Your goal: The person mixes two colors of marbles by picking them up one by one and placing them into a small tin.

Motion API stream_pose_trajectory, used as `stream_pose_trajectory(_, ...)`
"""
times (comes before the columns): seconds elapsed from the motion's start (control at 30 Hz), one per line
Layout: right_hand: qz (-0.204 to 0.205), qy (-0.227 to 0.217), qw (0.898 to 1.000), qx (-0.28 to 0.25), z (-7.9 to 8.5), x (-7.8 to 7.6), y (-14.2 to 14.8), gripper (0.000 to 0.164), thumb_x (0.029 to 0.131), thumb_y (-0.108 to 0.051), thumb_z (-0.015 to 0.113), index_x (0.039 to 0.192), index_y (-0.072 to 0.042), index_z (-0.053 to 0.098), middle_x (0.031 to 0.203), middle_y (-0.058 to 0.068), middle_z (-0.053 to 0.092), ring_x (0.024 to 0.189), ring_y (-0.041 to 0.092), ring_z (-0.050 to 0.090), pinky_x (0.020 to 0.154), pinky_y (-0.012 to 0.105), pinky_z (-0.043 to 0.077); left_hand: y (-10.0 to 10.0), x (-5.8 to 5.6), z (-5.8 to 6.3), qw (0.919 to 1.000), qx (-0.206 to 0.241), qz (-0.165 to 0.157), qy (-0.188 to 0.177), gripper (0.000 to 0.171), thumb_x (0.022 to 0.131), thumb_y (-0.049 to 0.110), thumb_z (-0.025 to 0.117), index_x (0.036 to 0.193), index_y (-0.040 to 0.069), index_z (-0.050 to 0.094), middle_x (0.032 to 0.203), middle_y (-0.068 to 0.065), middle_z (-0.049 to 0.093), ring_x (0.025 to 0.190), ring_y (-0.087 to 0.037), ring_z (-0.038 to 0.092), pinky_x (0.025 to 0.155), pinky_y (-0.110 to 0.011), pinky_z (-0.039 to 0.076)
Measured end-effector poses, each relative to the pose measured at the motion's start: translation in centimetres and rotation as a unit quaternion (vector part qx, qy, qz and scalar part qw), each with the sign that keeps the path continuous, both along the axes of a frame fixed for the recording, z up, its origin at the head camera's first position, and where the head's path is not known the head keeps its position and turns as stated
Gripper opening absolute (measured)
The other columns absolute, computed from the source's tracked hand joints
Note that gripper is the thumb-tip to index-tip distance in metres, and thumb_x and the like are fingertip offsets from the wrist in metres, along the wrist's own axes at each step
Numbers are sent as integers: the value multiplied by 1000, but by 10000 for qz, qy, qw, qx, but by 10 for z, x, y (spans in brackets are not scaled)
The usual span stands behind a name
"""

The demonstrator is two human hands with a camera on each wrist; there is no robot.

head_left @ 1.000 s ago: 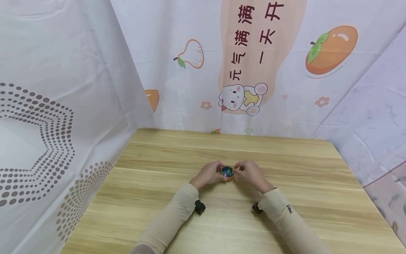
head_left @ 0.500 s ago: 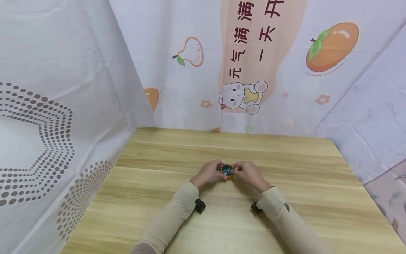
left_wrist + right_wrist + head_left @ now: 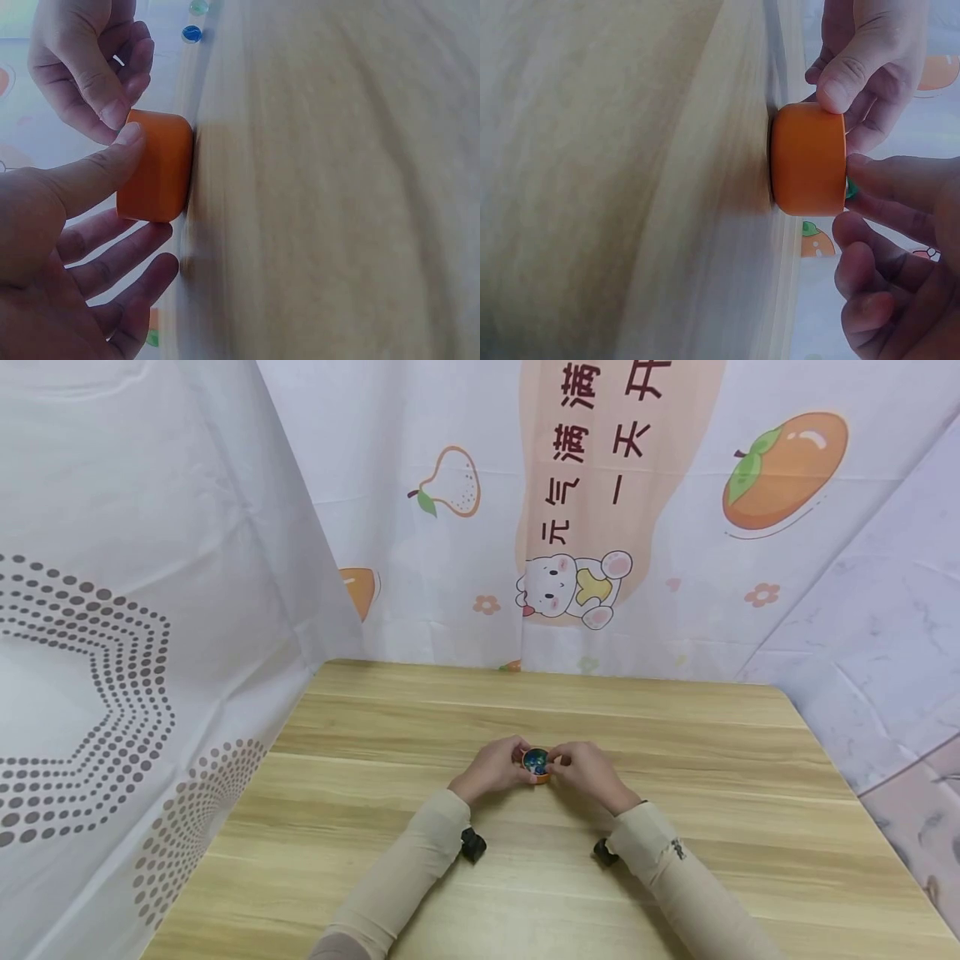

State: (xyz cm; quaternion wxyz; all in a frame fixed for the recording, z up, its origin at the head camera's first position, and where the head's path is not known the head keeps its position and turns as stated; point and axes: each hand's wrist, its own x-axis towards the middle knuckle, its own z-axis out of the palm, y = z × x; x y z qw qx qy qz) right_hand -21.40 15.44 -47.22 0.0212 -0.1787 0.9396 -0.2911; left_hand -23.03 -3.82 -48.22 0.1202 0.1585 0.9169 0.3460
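Observation:
A small orange bowl (image 3: 543, 778) stands on the wooden table, with blue and green marbles (image 3: 535, 762) visible inside it in the head view. My left hand (image 3: 495, 768) holds the bowl by its side; in the left wrist view the thumb lies at the rim and the other fingers spread round the far side. At the opposite rim is my right hand (image 3: 588, 770), thumb and forefinger pinching at the bowl's mouth. Between those fingertips the right wrist view shows a green marble (image 3: 851, 188), partly hidden by the bowl and thumb.
Beyond the right hand, a blue marble (image 3: 192, 34) and a pale green marble (image 3: 198, 7) lie on the table (image 3: 420, 710). Printed cloth (image 3: 450, 568) hangs behind the far table edge, and a dotted white cloth (image 3: 225, 635) along the left.
My right hand has come left and slightly forward, so its fingertips are now over the bowl's rim. The left hand keeps its hold on the bowl.

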Motion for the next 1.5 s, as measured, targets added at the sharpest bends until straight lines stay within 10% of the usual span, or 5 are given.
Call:
stream_pose_trajectory(0.53, -60, -51, 9992, -397, 7, 0, 12, 16, 91, -15, 66, 100, -4, 74, 81, 5, 68, 67, 11, 54, 60, 27, 45, -1, 1, 0, 10000, 43, -47, -20, 46, 79, 27, 82, 118, 14, 62, 109, -4, 68, 101, -20, 62, 91, -39, 48)
stream_pose_trajectory(1.07, -10, -237, 9992, 318, 36, -3, 50, 19, 93, -17, 64, 97, -3, 75, 92, 12, 73, 75, 16, 60, 66, 34, 48, -1, 0, -1, 10000, 32, -61, 10, 48, 79, 28, 82, 120, 13, 61, 109, -5, 67, 101, -20, 61, 91, -38, 48)
stream_pose_trajectory(1.5, -276, -855, 9940, 623, 19, 5, 62, 12, 89, -18, 68, 88, -9, 76, 80, 2, 70, 66, 12, 57, 60, 29, 46, -1, 0, -3, 10000, 4, -38, 30, 48, 79, 28, 82, 119, 14, 62, 107, -2, 67, 99, -18, 61, 89, -37, 48)
